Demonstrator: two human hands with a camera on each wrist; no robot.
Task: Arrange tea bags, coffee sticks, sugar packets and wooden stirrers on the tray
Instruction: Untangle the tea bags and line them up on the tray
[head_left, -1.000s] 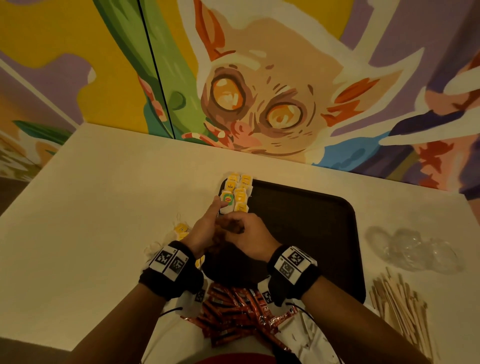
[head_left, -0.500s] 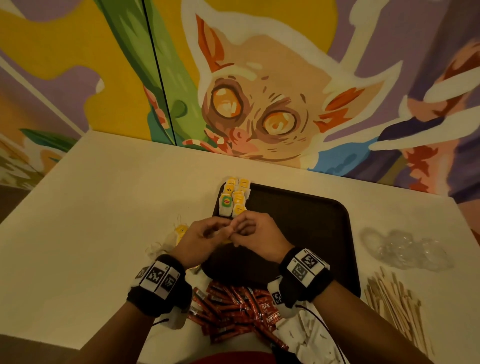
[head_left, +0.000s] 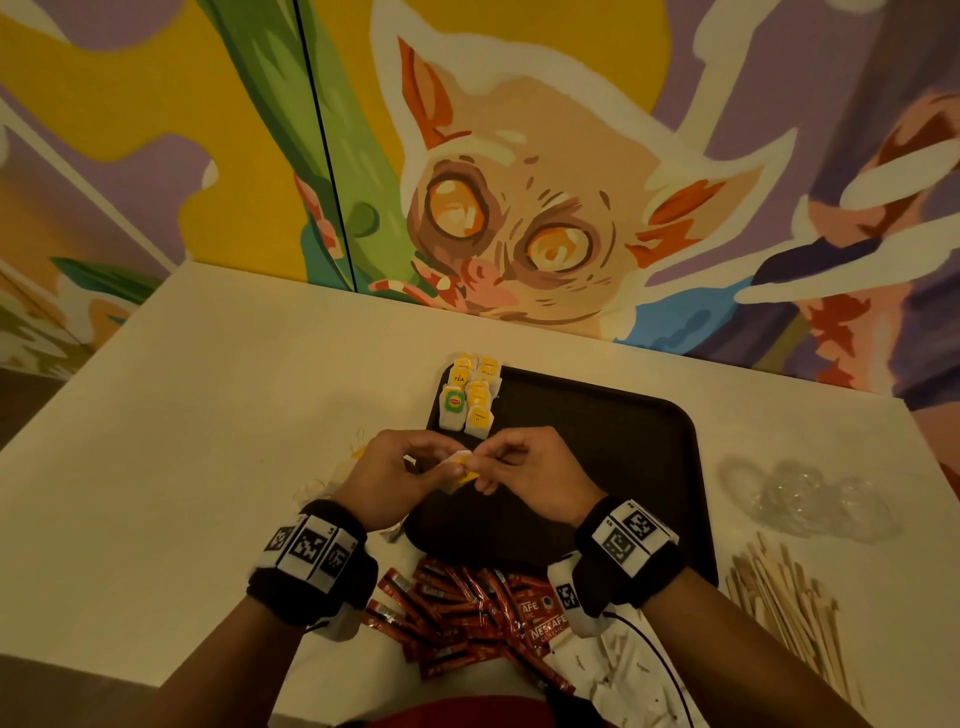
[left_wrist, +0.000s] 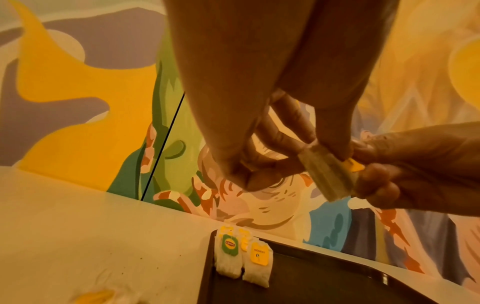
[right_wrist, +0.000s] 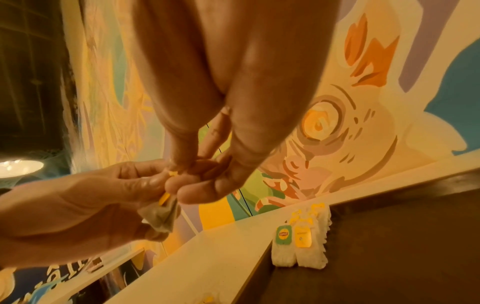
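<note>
A dark tray (head_left: 623, 447) lies on the pale table. Several tea bags (head_left: 470, 397) with yellow tags stand in two rows at its far left corner, also seen as tea bags (left_wrist: 242, 259) in the left wrist view and tea bags (right_wrist: 298, 244) in the right wrist view. Both hands are raised over the tray's left edge, pinching one tea bag (head_left: 460, 467) between them. My left hand (head_left: 400, 473) holds its paper pouch (left_wrist: 327, 176). My right hand (head_left: 524, 473) pinches the yellow tag (left_wrist: 353, 165).
Red coffee sticks (head_left: 467, 618) lie piled at the table's near edge, with white sugar packets (head_left: 623, 675) to their right. Wooden stirrers (head_left: 784, 608) lie at the right, beyond them crumpled clear plastic (head_left: 810, 499). More tea bags (head_left: 322, 483) sit left of the tray. A painted wall rises behind.
Both hands drew back from the tea bag rows toward me and lifted. They now work one tea bag between them, its yellow tag showing.
</note>
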